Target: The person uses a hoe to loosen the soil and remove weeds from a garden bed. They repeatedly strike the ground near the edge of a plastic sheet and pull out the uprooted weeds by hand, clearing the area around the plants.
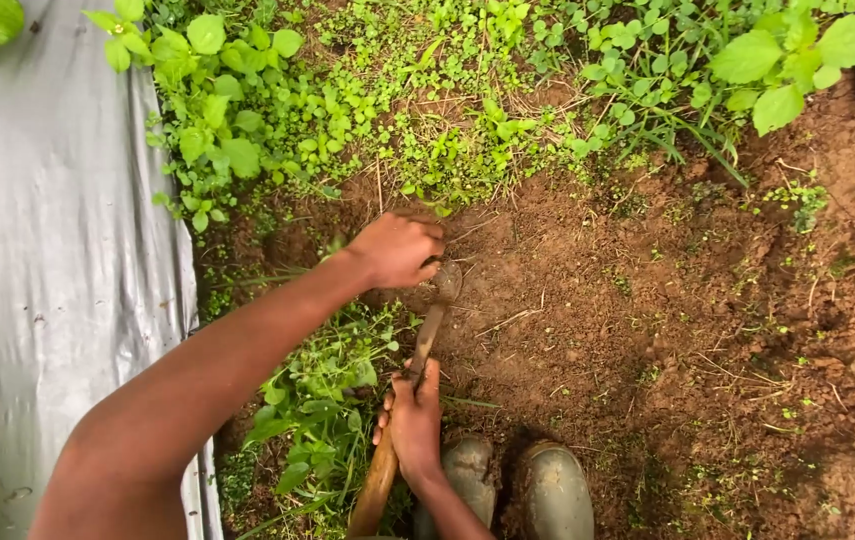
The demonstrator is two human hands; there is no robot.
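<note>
Hoe [417, 375], a short hand tool with a wooden handle and a dull, soil-caked metal blade, lies slanting from near the boots up toward the weeds, its blade end resting in the dirt just under the left hand. Nearest the camera, two muddy rubber boots [517, 490] stand on the bare soil, just right of the right hand [415, 420], which is closed around the handle roughly midway along it. That looks like the sensible place to hold it: the wood seems stiff and rough enough not to slip, while the weight probably sits toward the metal end, so a grip nearer the blade would give more control. Left of that hand lies a loose heap of pulled green weeds [322, 400], soft and light. Farther out, the left hand [397, 248] is curled shut at the edge of the cleared red-brown soil [647, 320]; what it grips cannot be made out, perhaps stems or roots. Beyond it a dense mat of low green plants [427, 110] covers the bed. Grey plastic sheeting [47, 250] runs along the left side.
</note>
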